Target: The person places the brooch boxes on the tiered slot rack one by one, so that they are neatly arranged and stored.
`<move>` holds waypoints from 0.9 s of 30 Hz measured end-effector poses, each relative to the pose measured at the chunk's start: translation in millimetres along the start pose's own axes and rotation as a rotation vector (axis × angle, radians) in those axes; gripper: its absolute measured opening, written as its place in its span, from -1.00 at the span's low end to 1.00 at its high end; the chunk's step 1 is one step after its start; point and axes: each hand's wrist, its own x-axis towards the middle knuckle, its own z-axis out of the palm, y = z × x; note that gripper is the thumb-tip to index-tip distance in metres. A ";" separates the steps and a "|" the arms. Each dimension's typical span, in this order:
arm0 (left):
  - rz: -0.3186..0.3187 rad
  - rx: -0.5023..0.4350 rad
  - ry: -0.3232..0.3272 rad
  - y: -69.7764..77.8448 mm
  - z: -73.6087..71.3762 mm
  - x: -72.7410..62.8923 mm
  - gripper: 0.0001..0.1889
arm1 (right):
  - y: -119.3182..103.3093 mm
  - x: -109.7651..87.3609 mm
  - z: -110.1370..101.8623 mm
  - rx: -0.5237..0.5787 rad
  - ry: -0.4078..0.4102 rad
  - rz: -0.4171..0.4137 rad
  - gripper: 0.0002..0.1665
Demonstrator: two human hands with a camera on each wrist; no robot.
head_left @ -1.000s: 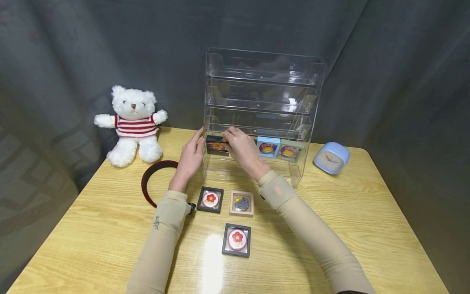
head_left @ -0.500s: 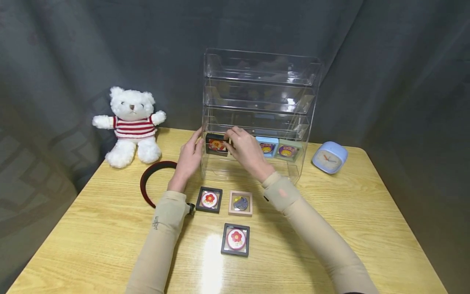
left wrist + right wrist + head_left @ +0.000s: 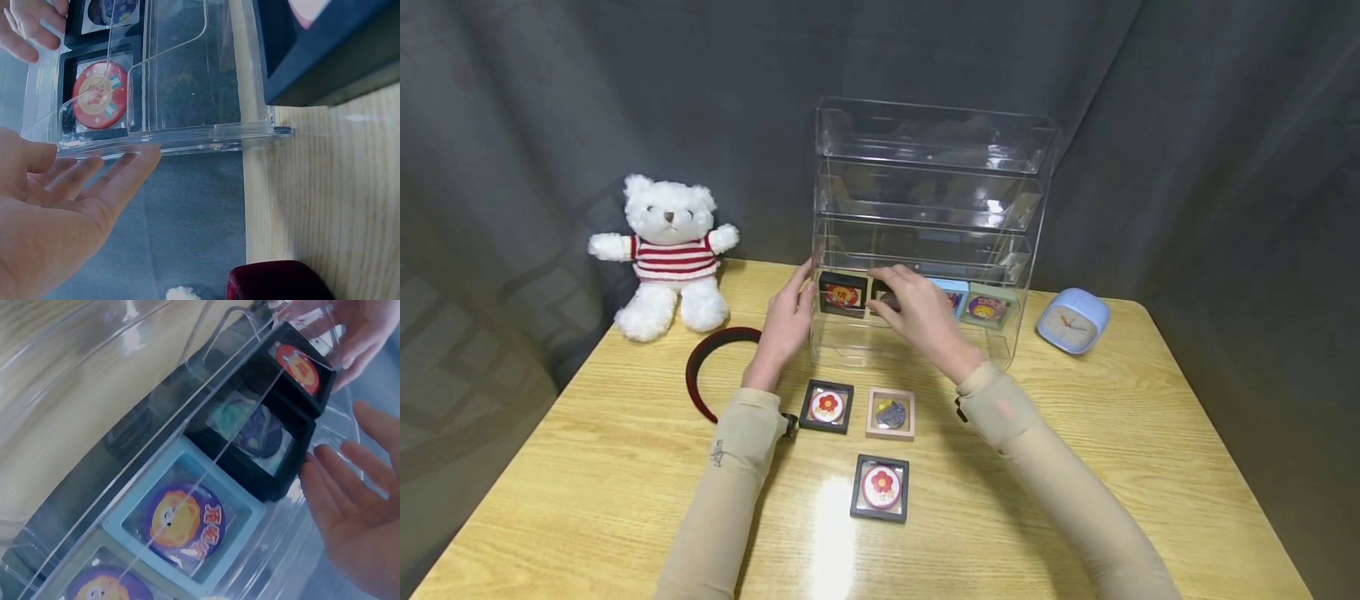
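Note:
A clear acrylic rack (image 3: 925, 218) with several tiers stands at the back of the table. My left hand (image 3: 786, 323) rests with straight fingers against its left side. On a lower tier, a black display frame with a red round badge (image 3: 842, 294) sits at the left end. Beside it is a second black frame with a dark purple badge (image 3: 253, 434), partly hidden by my right hand (image 3: 925, 317) in the head view. The right fingertips are right at that frame's edge, fingers relaxed. A light blue frame (image 3: 187, 515) and a grey-green frame (image 3: 991, 307) follow to the right.
Two black frames with red flower badges (image 3: 827, 407) (image 3: 881, 488) and a pink frame (image 3: 891, 414) lie on the table. A dark red headband (image 3: 700, 375) is at the left, near a white teddy bear (image 3: 673, 250). A blue clock (image 3: 1073, 322) stands right of the rack.
My right hand has moved right, from the gap beside the leftmost black frame to the second black frame, and its fingers have loosened. The left hand stays on the rack's side.

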 end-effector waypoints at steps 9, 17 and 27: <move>0.006 0.016 0.014 -0.7 0.1 1.3 -0.48 | 0.3 -21.7 -16.9 0.082 -0.053 0.048 -0.33; 0.004 0.004 0.015 -1.5 0.2 0.4 -0.48 | 0.8 -42.9 -26.8 0.134 -0.056 0.032 -0.33; 0.004 0.006 0.012 -2.2 0.9 0.2 -0.48 | 5.0 -68.1 -29.5 0.186 -0.096 0.061 -0.25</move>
